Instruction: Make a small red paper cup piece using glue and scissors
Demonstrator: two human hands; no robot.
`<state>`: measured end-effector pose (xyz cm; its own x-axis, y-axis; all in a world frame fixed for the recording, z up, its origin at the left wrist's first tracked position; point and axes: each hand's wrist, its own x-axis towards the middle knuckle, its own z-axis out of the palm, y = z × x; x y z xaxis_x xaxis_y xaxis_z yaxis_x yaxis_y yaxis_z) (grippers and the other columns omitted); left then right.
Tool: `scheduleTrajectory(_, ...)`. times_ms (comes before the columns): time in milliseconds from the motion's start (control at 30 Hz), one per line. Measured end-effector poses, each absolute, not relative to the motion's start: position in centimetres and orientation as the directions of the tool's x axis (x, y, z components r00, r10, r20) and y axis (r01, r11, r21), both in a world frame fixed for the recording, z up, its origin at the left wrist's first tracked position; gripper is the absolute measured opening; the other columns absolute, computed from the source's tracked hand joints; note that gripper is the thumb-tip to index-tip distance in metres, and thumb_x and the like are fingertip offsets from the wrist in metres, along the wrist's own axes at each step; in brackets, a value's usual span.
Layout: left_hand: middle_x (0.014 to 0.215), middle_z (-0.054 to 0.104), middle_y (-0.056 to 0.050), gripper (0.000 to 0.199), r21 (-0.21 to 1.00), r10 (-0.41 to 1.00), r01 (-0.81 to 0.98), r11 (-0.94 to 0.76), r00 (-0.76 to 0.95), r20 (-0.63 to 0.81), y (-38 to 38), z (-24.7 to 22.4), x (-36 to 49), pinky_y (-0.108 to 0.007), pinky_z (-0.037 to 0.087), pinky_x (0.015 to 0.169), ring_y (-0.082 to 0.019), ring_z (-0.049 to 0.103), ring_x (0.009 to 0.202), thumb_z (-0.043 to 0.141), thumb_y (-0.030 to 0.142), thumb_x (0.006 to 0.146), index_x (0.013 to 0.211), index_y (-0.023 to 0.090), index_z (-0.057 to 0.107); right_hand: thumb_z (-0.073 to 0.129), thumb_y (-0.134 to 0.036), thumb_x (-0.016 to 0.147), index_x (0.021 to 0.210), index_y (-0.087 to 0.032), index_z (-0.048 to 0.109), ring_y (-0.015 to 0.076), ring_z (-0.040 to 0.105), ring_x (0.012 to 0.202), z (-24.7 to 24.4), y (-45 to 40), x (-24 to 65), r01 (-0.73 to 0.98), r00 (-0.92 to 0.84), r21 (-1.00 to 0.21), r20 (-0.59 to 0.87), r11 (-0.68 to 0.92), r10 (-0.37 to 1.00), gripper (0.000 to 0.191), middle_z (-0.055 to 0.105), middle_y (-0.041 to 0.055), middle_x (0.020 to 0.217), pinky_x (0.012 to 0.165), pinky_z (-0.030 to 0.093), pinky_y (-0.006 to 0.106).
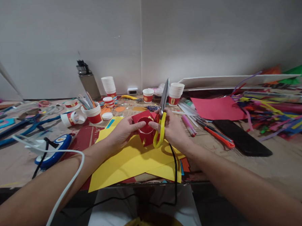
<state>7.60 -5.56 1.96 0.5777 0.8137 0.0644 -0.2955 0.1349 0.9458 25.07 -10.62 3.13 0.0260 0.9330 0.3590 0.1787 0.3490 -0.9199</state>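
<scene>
My left hand (123, 131) is closed on the left edge of a small piece of red paper (146, 128), its thumb laid on top. A round, light-edged outline shows in the paper's middle; whether it is drawn, cut or a separate round piece I cannot tell. My right hand (174, 128) holds a pair of scissors (164, 97) with yellow handles, blades pointing up and away. Its thumb also touches the red paper's right side. Below both hands lie overlapping yellow sheets (115, 167).
Behind stand stacked paper cups (176, 91) and a cup of pens (93, 115). To the right are a red sheet (218, 107), an orange cutter (219, 136), a black phone-like slab (243, 138) and colourful strips (280, 114). A white cable (78, 174) crosses my left forearm.
</scene>
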Motion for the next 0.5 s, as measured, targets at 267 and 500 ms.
scheduleTrajectory(267, 0.087, 0.073, -0.005, 0.023, 0.874, 0.903, -0.438, 0.21, 0.43, -0.001, -5.0, 2.0, 7.6, -0.023, 0.055, 0.065, -0.012, 0.067, 0.07, 0.071, 0.012, 0.068, 0.091, 0.013, 0.068, 0.065, -0.044, 0.081, 0.11, -0.026, 0.043, 0.0142, 0.053, 0.08, 3.7, -11.3, 24.7, 0.186, 0.037, -0.876, 0.46, 0.446, 0.887, 0.04, 0.05, -0.0008, 0.089, 0.075, 0.048, 0.03)
scheduleTrajectory(500, 0.076, 0.07, 0.0, 0.022, 0.785, 0.956, -0.583, 0.207, 0.292, -0.036, -4.5, 2.8, 7.2, -0.025, 0.056, 0.066, -0.012, 0.065, 0.065, 0.062, 0.005, 0.062, 0.083, 0.014, 0.062, 0.057, -0.047, 0.086, 0.125, -0.031, 0.038, 0.0193, 0.053, 0.085, 4.4, -12.0, 25.6, 0.35, -0.057, -0.818, 0.468, 0.457, 0.882, 0.047, 0.051, 0.0029, 0.093, 0.077, 0.048, 0.036)
